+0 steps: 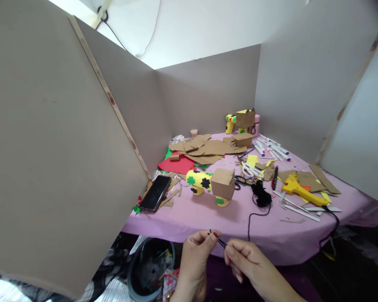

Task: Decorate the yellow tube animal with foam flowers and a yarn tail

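Black yarn runs doubled between my two hands, just in front of the table's near edge. My left hand pinches one end between thumb and forefinger, and a short tip sticks out above. The yarn's other side is gripped in the closed fingers of my right hand. A tangled bundle of black yarn lies on the table, with one strand trailing over the edge. Beyond my hands stands a yellow paper-covered animal figure with green and black flower cut-outs and a cardboard box head.
A yellow glue gun, white-handled scissors and markers lie on the right of the pink-covered table. Cardboard pieces and a second figure are behind. A phone lies left, above a bin.
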`<action>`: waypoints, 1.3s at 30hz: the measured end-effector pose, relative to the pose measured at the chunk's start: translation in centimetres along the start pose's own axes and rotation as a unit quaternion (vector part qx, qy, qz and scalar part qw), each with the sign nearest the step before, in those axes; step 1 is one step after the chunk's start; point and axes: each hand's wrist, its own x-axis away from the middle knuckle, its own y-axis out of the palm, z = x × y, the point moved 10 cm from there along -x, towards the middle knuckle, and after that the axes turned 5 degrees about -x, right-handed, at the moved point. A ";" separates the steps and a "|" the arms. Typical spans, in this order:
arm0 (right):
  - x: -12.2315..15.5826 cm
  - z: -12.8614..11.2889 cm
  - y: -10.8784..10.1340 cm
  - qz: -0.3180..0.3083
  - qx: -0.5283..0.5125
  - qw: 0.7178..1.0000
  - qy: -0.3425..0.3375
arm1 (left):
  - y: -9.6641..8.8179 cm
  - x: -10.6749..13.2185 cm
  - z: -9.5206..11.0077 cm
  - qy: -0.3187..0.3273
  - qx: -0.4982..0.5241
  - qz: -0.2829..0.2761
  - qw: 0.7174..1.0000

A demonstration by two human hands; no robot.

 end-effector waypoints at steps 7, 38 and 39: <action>0.2 0.0 0.3 -0.011 0.010 1.000 0.007 | -0.2 0.0 0.1 0.007 0.044 0.003 0.999; 0.8 -5.2 -4.6 0.180 0.176 0.964 -0.088 | 1.4 3.4 7.7 0.350 -0.403 -0.012 0.845; 0.8 -5.4 -4.3 0.170 0.187 0.963 -0.099 | 2.8 4.0 7.5 0.375 -0.426 -0.050 0.822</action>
